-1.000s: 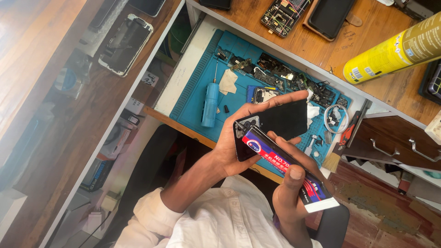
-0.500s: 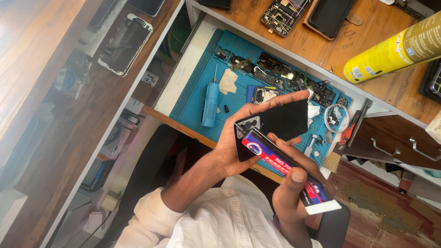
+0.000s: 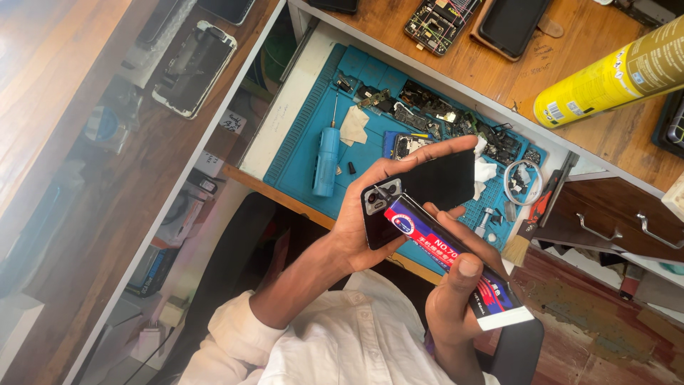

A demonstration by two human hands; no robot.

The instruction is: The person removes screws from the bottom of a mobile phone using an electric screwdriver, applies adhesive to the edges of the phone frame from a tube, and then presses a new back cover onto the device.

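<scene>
Centre frame: black phone (image 3: 427, 189), back facing up, above the blue repair mat (image 3: 370, 85).
Left hand (image 3: 356, 228): wrapped round the phone.
Right hand (image 3: 456, 299): gripping a glue tube (image 3: 456, 264).
Nozzle: touching the camera corner.
Progress: gluing underway; no bead visible.

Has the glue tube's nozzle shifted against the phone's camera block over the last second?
No. The glue tube nozzle stays at the black phone camera corner, unmoved relative to the blue screwdriver.

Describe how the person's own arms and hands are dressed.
Both hands are bare: no gloves, rings or watch show on the left hand or the right hand. The left arm wears a white sleeve rolled up near the elbow, part of a buttoned white shirt. The right arm's sleeve is hidden.
</scene>
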